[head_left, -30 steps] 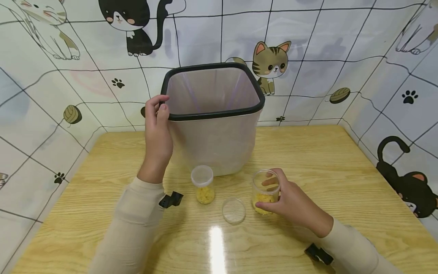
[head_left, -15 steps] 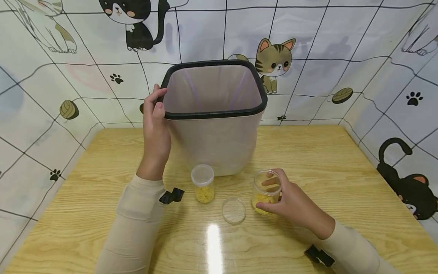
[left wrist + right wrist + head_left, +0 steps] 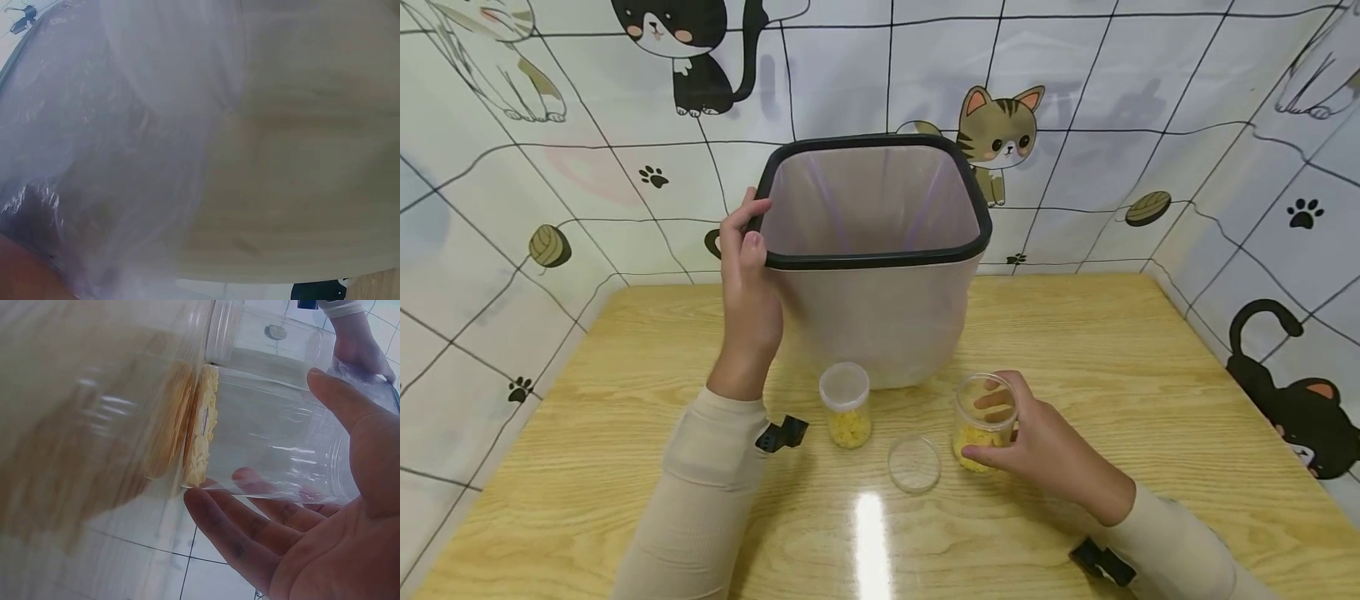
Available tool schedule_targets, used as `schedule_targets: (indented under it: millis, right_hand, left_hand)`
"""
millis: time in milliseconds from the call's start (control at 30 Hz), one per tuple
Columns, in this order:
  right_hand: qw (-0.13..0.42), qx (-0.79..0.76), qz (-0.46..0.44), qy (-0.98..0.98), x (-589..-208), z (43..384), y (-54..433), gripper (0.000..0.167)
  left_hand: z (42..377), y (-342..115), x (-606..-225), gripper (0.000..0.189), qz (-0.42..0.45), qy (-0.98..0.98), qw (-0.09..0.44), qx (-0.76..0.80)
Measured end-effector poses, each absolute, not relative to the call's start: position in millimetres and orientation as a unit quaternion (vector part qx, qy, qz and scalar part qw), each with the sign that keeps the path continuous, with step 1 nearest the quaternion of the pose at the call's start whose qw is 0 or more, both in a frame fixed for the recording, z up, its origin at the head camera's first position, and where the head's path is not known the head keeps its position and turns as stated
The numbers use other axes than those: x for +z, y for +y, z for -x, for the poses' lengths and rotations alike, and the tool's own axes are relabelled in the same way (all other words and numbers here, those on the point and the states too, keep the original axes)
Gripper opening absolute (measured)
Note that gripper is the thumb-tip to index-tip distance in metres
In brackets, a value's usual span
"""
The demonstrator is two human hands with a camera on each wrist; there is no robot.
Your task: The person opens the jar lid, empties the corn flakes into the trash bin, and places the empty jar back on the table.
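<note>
My left hand point(image 3: 750, 300) grips the black rim of a pale, translucent trash bin point(image 3: 880, 321) at its left side. In the left wrist view, the bin's plastic wall point(image 3: 144, 156) fills much of the picture, and only a bit of the hand shows at the lower left. My right hand point(image 3: 1037, 442) holds a clear, lidless jar point(image 3: 985, 417) upright on the table, thumb in front and fingers behind. Yellow crumbly pieces point(image 3: 203, 431) cover that jar's bottom. To its left lies a round clear lid point(image 3: 913, 464). A smaller jar point(image 3: 847, 412), with similar yellow bits inside, stands before the bin.
The wooden table point(image 3: 647, 400) carries everything. Behind it and along both sides hangs a white sheet point(image 3: 1112, 183) printed with cats and grid lines, close beyond the bin.
The bin's rim has shifted slightly to the right, with my left hand still on it. My right hand, both jars and the lid have stayed in place.
</note>
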State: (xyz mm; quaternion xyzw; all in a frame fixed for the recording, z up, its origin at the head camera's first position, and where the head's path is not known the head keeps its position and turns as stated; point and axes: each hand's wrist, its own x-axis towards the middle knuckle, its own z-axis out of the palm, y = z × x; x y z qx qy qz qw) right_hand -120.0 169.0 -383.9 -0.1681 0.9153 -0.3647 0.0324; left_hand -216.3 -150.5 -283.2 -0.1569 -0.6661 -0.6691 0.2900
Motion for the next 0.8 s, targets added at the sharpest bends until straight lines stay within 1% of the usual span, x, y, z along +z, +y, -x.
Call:
schedule_targets:
  millis: [400,600,800]
  right_hand:
    - [0.040,-0.364,0.157,0.917,-382.9,121.1,166.8,0.085]
    - [0.040,-0.361,0.154,0.919,-380.8,120.0,165.1,0.083]
    - [0.038,-0.361,0.156,0.919,-380.5,118.2,165.9,0.085]
  left_hand:
    - [215.8,-152.3,-286.3,0.049,0.159,-0.673,0.284,-0.664]
    - [216.0,-154.7,-287.7,0.054,0.162,-0.670,0.282,-0.668]
    - [217.4,-154.3,-287.2,0.051,0.164,-0.659,0.270,-0.683]
